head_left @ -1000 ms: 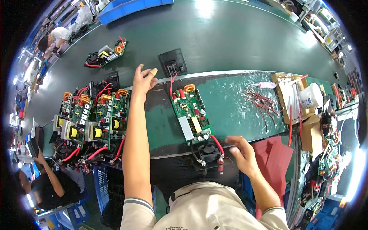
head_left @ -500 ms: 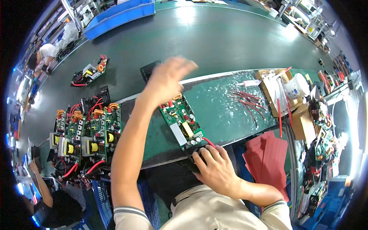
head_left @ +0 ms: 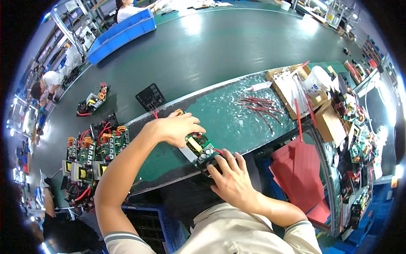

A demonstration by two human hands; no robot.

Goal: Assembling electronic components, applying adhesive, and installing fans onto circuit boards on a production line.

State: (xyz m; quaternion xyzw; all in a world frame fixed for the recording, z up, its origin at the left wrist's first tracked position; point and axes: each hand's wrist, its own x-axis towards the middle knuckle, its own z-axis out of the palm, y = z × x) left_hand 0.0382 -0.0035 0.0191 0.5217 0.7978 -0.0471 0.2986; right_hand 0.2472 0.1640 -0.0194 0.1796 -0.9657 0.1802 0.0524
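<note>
A green circuit board (head_left: 195, 146) with a yellow transformer, a white block and red wires lies at the near edge of the green worktop. My left hand (head_left: 174, 129) lies across its far half, fingers bent over the right edge, hiding that part. At the near end, my right hand (head_left: 234, 180) has its fingers closed round a dark end piece (head_left: 205, 164) beside a thick red wire; the fingers hide most of it. Beyond my left hand, a black slotted panel (head_left: 150, 97) rests on the dark conveyor surface.
Several similar boards (head_left: 95, 148) stand packed at the left; another board (head_left: 94, 100) lies behind them. Red wires (head_left: 260, 108), a white tube (head_left: 258, 86) and a cardboard box (head_left: 281, 91) are at the right. Red sheets (head_left: 298, 178) hang below. A blue bin (head_left: 122, 36) stands far left.
My left hand has come back from above the black panel onto the board, uncovering the panel. My right hand stays at the board's near end. The whole view has shifted slightly.
</note>
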